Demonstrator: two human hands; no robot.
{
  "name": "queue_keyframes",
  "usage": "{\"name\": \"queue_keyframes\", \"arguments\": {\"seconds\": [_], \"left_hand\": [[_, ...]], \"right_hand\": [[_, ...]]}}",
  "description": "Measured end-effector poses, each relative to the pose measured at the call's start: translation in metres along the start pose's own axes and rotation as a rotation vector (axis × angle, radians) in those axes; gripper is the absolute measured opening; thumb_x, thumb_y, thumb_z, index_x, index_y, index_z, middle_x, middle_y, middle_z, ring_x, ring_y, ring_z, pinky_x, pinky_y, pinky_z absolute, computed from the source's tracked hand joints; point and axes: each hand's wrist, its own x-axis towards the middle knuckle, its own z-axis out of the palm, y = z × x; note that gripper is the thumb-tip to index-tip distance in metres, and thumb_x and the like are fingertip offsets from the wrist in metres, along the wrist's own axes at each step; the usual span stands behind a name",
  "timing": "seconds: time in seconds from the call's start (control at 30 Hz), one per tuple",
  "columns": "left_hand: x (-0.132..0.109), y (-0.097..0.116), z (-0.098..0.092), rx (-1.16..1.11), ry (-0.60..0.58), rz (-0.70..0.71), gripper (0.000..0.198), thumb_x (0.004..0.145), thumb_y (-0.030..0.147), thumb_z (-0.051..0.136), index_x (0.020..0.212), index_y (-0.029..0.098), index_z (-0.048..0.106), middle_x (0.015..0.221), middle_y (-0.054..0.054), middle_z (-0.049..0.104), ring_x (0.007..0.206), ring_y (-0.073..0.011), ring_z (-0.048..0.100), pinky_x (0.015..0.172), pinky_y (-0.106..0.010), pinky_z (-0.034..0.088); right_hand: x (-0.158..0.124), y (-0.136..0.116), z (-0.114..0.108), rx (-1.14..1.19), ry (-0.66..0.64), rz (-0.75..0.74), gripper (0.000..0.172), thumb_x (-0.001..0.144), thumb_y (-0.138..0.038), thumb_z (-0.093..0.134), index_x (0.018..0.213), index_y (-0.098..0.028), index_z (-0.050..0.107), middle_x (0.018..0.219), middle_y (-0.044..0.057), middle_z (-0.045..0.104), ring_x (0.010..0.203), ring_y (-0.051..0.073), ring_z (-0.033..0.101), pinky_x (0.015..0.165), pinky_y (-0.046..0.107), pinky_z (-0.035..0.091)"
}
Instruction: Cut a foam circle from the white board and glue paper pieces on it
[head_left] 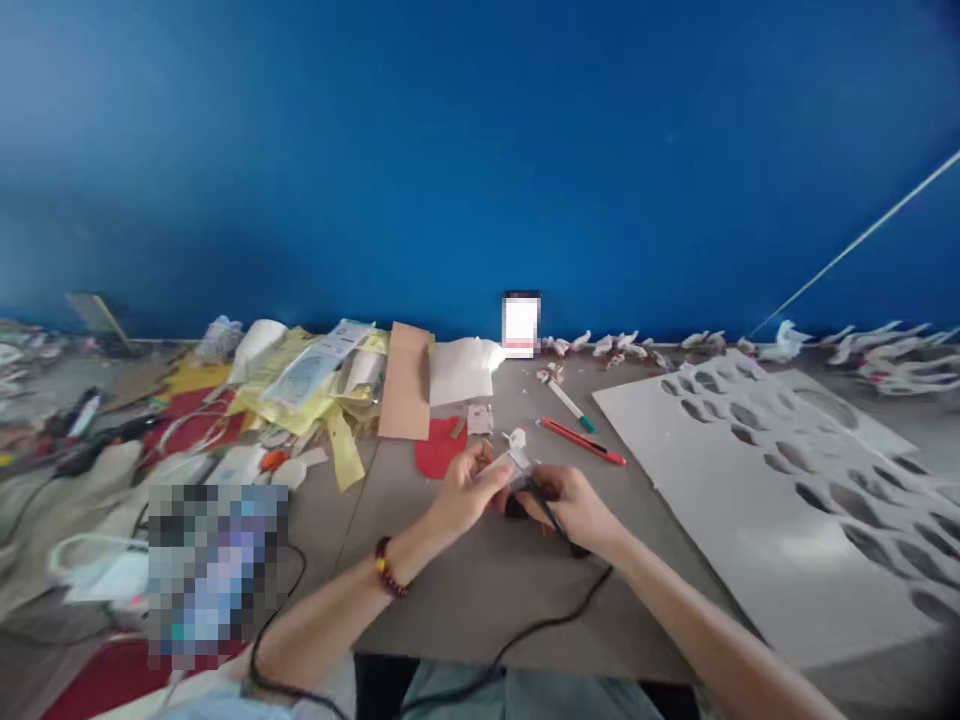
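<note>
My left hand (469,485) pinches a small whitish, partly see-through piece (516,462) above the front of the grey table. Close against it on the right, my right hand (576,508) has its fingers curled around a dark corded tool (553,518); blur hides its exact kind. A black cord (540,625) trails from below this hand toward my lap and left arm. Just beyond the fingers lies a tiny white piece (516,438). Behind my left hand sits a red rounded piece (436,452), with a small white tile (480,419) beside it.
A red pen (583,442) and a white marker with a green end (568,402) lie ahead. At right rests a white board with oval holes (675,440). Brown card (405,385), yellow paper (346,450) and clutter fill the left. A blue wall (480,150) rises behind.
</note>
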Motion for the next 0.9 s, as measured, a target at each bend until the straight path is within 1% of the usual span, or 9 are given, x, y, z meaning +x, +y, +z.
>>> {"name": "queue_keyframes", "arguments": {"seconds": [0.07,0.17,0.23,0.3,0.37,0.47,0.57,0.7,0.9], "left_hand": [[0.001,0.0,-0.002,0.012,0.016,-0.034,0.041,0.073,0.051,0.068,0.067,0.02,0.043,0.046,0.005,0.055,0.038,-0.0077,0.045,0.042,-0.021,0.033],[0.003,0.002,-0.003,-0.001,0.047,-0.07,0.035,0.072,0.047,0.07,0.073,0.018,0.051,0.056,0.002,0.062,0.046,-0.0105,0.054,0.049,-0.023,0.041],[0.003,0.005,-0.002,-0.03,0.062,-0.083,0.031,0.071,0.042,0.072,0.085,0.017,0.06,0.073,-0.002,0.069,0.064,-0.0144,0.063,0.064,-0.026,0.048],[0.002,0.009,-0.002,-0.072,0.038,-0.114,0.037,0.073,0.037,0.072,0.103,0.017,0.063,0.092,-0.005,0.071,0.084,-0.0183,0.066,0.08,-0.029,0.049],[0.002,0.012,-0.002,-0.135,-0.017,-0.144,0.043,0.076,0.035,0.069,0.114,0.017,0.063,0.105,-0.009,0.07,0.1,-0.0217,0.064,0.092,-0.032,0.045],[0.002,0.011,-0.002,-0.218,-0.074,-0.151,0.041,0.078,0.032,0.068,0.115,0.013,0.065,0.115,-0.012,0.067,0.117,-0.0257,0.056,0.104,-0.036,0.038],[0.002,0.01,-0.002,-0.297,-0.068,-0.176,0.039,0.077,0.03,0.07,0.111,0.012,0.068,0.117,-0.014,0.067,0.119,-0.0285,0.055,0.107,-0.04,0.035],[0.002,0.011,-0.001,-0.363,-0.05,-0.249,0.038,0.073,0.029,0.073,0.106,0.012,0.07,0.114,-0.014,0.068,0.114,-0.0304,0.058,0.105,-0.042,0.037],[0.004,0.009,-0.002,-0.437,-0.062,-0.312,0.036,0.075,0.026,0.072,0.109,0.015,0.068,0.115,-0.01,0.068,0.116,-0.0264,0.058,0.104,-0.037,0.04]], "right_hand": [[0.0,0.002,0.001,0.011,0.016,0.009,0.024,0.07,-0.034,0.058,0.055,-0.016,0.052,0.052,-0.004,0.045,0.048,0.008,0.039,0.044,0.02,0.028],[0.0,0.005,0.004,0.022,0.048,0.019,0.025,0.07,-0.034,0.057,0.054,-0.017,0.048,0.05,-0.005,0.04,0.047,0.008,0.036,0.043,0.02,0.025],[0.001,0.007,0.005,0.026,0.073,0.024,0.027,0.068,-0.033,0.057,0.052,-0.018,0.043,0.049,-0.005,0.035,0.047,0.007,0.033,0.043,0.02,0.023],[0.002,0.008,0.005,0.024,0.087,0.026,0.027,0.066,-0.032,0.058,0.052,-0.019,0.039,0.049,-0.006,0.032,0.047,0.007,0.031,0.043,0.02,0.022],[0.003,0.009,0.006,0.017,0.087,0.022,0.027,0.066,-0.032,0.057,0.052,-0.019,0.039,0.05,-0.006,0.03,0.047,0.007,0.03,0.044,0.02,0.021],[0.003,0.01,0.006,-0.014,0.088,0.032,0.026,0.065,-0.033,0.057,0.052,-0.019,0.038,0.05,-0.006,0.029,0.047,0.007,0.028,0.043,0.021,0.02],[0.004,0.01,0.005,-0.038,0.096,0.041,0.027,0.064,-0.035,0.056,0.051,-0.019,0.038,0.049,-0.006,0.029,0.048,0.007,0.028,0.043,0.021,0.02],[0.004,0.011,0.005,-0.056,0.107,0.053,0.028,0.064,-0.036,0.056,0.05,-0.019,0.038,0.049,-0.005,0.03,0.048,0.007,0.028,0.043,0.021,0.02],[0.005,0.012,0.005,-0.031,0.115,0.124,0.03,0.063,-0.038,0.057,0.049,-0.02,0.038,0.046,-0.006,0.031,0.044,0.007,0.029,0.041,0.02,0.021]]}}
